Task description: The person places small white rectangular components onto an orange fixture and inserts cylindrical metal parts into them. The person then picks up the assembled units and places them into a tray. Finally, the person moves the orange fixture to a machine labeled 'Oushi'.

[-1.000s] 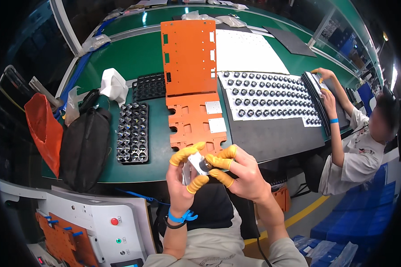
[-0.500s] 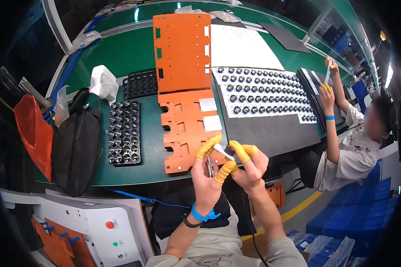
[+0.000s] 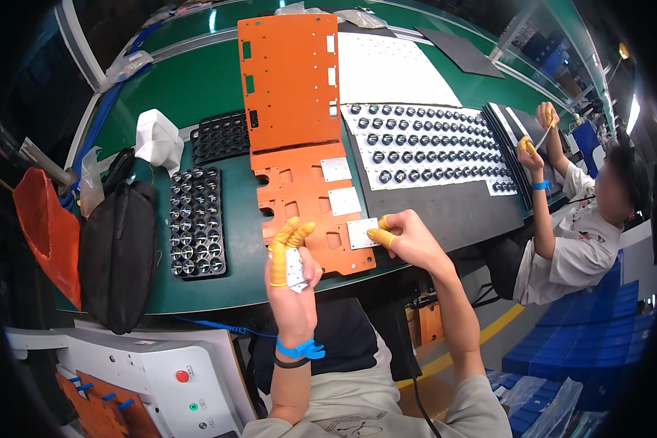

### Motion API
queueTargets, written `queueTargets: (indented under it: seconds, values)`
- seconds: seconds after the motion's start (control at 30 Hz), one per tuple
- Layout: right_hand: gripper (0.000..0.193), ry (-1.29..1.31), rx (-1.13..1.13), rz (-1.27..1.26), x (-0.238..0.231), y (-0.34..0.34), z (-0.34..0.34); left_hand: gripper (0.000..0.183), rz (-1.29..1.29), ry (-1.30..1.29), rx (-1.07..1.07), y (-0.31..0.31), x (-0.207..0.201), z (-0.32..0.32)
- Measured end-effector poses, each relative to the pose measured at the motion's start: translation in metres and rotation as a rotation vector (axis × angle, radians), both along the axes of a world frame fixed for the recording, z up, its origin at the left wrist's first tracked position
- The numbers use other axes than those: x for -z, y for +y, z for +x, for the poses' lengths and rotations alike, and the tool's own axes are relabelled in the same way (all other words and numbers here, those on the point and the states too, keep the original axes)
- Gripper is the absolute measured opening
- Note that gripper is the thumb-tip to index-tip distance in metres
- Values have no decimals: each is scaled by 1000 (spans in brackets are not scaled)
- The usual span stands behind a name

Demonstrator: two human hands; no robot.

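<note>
My right hand [image 3: 416,239], in yellow finger cots, pinches the edge of a square white plate [image 3: 360,233] with small holes. That plate lies at the near right corner of an orange fixture [image 3: 306,193], in line with two similar white plates [image 3: 344,201] farther up its right side. My left hand [image 3: 292,299], wearing a blue wrist strap, is raised at the fixture's near left edge. Its fingers are curled around more white plates [image 3: 295,269], partly hidden in the palm; how many, I cannot tell.
An orange perforated panel [image 3: 292,87] rises behind the fixture. Left of it stands a black tray of round lenses [image 3: 198,223]. Rows of black round parts [image 3: 423,139] on white plates cover the right side, beside a black mat [image 3: 438,204]. A co-worker [image 3: 588,241] works at far right.
My hands were together over the fixture's near edge, with a white plate and a small dark piece between them. They have parted: the right brought a plate onto the fixture, the left moved left.
</note>
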State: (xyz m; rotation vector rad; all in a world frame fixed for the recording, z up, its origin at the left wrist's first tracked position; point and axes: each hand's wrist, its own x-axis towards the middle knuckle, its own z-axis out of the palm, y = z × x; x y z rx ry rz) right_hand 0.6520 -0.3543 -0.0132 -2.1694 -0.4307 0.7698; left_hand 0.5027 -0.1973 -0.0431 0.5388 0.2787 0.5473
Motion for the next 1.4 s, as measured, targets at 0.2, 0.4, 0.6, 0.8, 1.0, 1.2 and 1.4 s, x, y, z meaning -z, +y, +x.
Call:
queueTargets:
  seconds: [0.2, 0.4, 0.6, 0.8, 1.0, 1.2, 1.4]
  values:
    - [32, 38, -171, -6, 0, 11, 10, 45, -398, -162, 81, 28, 8, 1]
    - [33, 188, -246, -64, -2, 14, 27, 51, -463, -201, 82, 28, 11, 0]
    - [35, 194, -301, -68, 2, 16, 35, 63, -494, -263, 80, 26, 15, -3]
    - [33, 175, -280, -87, 0, 17, 31, 57, -450, -233, 77, 25, 22, -2]
    - [32, 135, -255, -103, -4, 17, 26, 44, -399, -223, 122, 26, 22, -2]
    - [36, 96, -258, -93, 0, 18, 24, 52, -275, -194, 151, 29, 16, -9]
    - [32, -10, -188, -177, -9, 21, 14, 67, -170, -185, 78, 35, 12, -37]
